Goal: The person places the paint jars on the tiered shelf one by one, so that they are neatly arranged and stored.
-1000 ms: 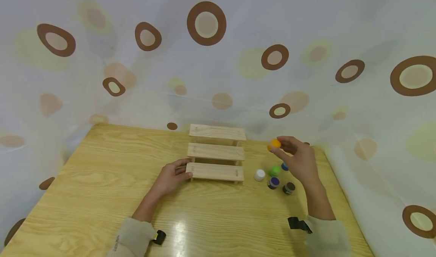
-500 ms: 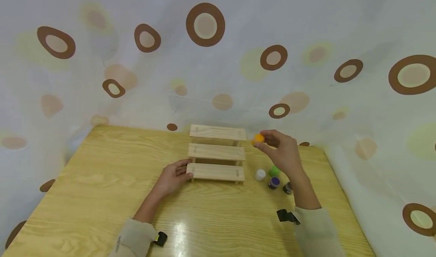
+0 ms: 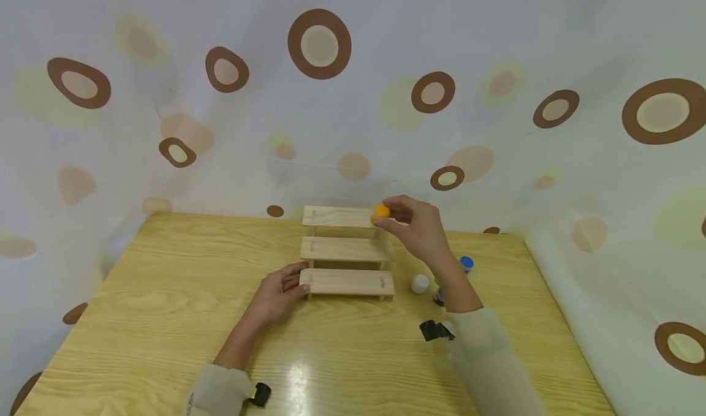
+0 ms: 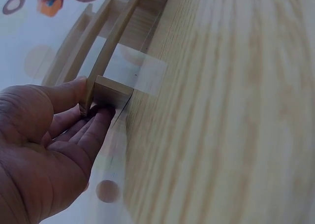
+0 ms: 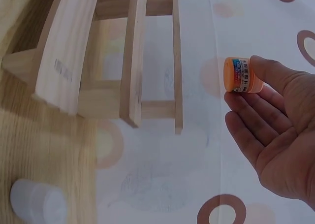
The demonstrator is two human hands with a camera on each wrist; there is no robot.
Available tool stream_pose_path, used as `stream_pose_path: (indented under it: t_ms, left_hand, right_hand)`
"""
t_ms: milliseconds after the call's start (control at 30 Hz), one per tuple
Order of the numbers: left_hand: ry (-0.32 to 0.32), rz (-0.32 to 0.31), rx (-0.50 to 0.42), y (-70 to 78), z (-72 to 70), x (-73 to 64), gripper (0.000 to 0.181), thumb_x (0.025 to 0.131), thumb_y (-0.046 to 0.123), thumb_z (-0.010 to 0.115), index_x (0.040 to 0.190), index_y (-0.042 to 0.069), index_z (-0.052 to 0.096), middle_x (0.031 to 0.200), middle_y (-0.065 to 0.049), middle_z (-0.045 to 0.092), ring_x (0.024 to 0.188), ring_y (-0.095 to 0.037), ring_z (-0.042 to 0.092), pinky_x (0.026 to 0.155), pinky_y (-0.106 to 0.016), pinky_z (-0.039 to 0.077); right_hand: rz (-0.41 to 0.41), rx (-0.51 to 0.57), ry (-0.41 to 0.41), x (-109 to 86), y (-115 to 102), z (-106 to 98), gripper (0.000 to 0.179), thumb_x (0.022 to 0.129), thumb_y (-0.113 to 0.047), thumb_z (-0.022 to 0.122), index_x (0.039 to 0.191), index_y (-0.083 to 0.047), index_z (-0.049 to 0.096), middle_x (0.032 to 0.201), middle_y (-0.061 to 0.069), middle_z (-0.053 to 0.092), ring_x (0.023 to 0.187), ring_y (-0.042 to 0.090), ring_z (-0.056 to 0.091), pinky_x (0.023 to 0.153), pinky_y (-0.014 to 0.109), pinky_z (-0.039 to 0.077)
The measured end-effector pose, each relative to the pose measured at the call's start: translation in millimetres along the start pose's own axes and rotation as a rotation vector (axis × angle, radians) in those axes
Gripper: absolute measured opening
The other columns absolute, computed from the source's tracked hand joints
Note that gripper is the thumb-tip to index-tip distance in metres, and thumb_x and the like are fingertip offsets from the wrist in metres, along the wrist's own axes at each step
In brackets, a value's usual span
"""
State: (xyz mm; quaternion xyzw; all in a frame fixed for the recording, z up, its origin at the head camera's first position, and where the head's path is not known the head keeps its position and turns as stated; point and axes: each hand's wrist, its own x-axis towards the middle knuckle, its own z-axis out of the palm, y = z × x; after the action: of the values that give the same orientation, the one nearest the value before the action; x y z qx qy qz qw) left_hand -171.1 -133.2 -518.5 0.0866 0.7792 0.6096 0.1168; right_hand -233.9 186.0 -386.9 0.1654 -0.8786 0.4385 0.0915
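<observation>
A three-tier wooden stand [image 3: 346, 281] is on the table, its steps rising toward the back. My left hand [image 3: 278, 292] grips the left end of its lowest step, thumb on the board's edge and fingers beneath, as the left wrist view [image 4: 106, 93] also shows. Between thumb and fingertips my right hand [image 3: 421, 229] pinches a small orange paint jar [image 5: 240, 75] with a printed label. In the head view the jar overlaps the right end of the top step; in the right wrist view it is apart from the stand, up off the boards.
To the right of the stand sit a white jar [image 3: 420, 284], a blue-lidded jar [image 3: 466, 264] and a purple jar [image 3: 439, 297] partly behind my right forearm. A sheet with brown rings [image 3: 320, 43] hangs behind and beside the wooden table [image 3: 165, 318].
My right hand has carried the orange paint jar leftward from above the other jars to the top step's right end. The left hand keeps its grip on the stand.
</observation>
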Motion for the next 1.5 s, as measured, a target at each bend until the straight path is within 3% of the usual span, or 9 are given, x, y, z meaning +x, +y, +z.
stream_pose_path:
  t_ms: [367,633,967,1333,1500]
  left_hand:
    - [-0.001,0.007,-0.005,3.3,-6.8,2.7,0.057,0.104,0.008,0.068,0.157,0.002,0.048,0.163,-0.028,0.040,0.142,-0.042,0.052,0.104,-0.041,0.057]
    - [0.000,0.025,0.008,2.2,-5.2,2.7,0.057,0.105,0.009,0.068,0.157,0.000,0.047,0.162,-0.028,0.041,0.142,-0.045,0.051,0.106,-0.043,0.056]
    - [0.015,0.009,-0.003,-0.9,0.2,-1.4,0.056,0.104,0.008,0.068,0.156,-0.001,0.048,0.160,-0.026,0.045,0.141,-0.045,0.052,0.105,-0.042,0.057]
    - [0.023,0.013,-0.005,-2.4,0.1,2.0,0.055,0.104,0.008,0.069,0.155,0.000,0.050,0.159,-0.027,0.046,0.139,-0.044,0.055,0.102,-0.041,0.059]
    - [0.010,0.016,-0.022,-1.0,0.6,-0.9,0.055,0.104,0.008,0.069,0.155,-0.001,0.050,0.157,-0.028,0.048,0.138,-0.045,0.055,0.101,-0.040,0.059]
  right_hand:
    - [-0.062,0.022,0.002,29.4,-18,24,0.039,0.094,-0.025,0.084,0.129,-0.010,0.074,0.117,0.009,0.077,0.105,0.027,0.076,0.090,0.039,0.064]
    - [-0.048,0.060,-0.035,48.9,-25,48,0.040,0.095,-0.024,0.084,0.130,-0.008,0.073,0.118,0.008,0.077,0.105,0.024,0.076,0.090,0.041,0.064]
    - [0.029,0.084,-0.061,53.2,-24,78,0.037,0.096,-0.022,0.082,0.130,-0.011,0.072,0.121,0.005,0.075,0.108,0.022,0.075,0.092,0.039,0.063]
    - [0.056,0.142,-0.082,52.4,-16,92,0.037,0.096,-0.019,0.082,0.130,-0.009,0.071,0.117,0.006,0.076,0.105,0.021,0.074,0.088,0.036,0.064]
    - [0.054,0.111,-0.089,50.6,-16,97,0.036,0.097,-0.020,0.082,0.129,-0.008,0.071,0.113,0.005,0.076,0.101,0.021,0.074,0.086,0.037,0.064]
